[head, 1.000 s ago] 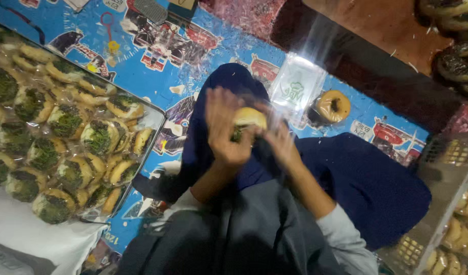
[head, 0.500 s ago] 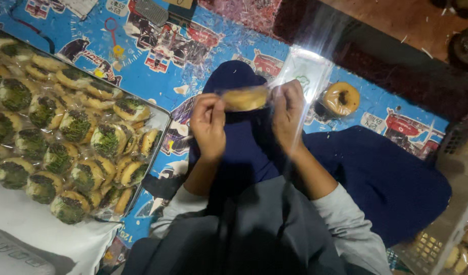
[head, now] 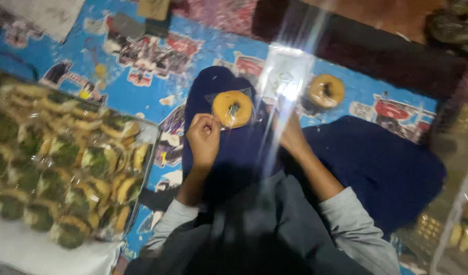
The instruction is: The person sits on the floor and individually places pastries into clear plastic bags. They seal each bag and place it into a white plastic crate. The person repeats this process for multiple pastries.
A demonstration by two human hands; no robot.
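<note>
Above the dark blue lap cloth [head: 234, 153], a yellow ring doughnut [head: 232, 108] in a clear wrapper is pinched at its edge by the left hand [head: 203, 137], while the right hand [head: 291, 135] is blurred by glare, its grip impossible to tell. One wrapped doughnut [head: 325, 90] is already laid on the patterned mat [head: 142, 86], and a full tray [head: 147, 133] remains. Half a second ago the doughnut was held edge-on between both hands; now it is turned flat.

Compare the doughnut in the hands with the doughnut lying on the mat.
The held doughnut sits in a clear bag pinched by the left hand; the mat doughnut lies apart from both hands. The held one is over the dark blue cloth; the other rests on the printed mat. Both are golden rings.
</note>
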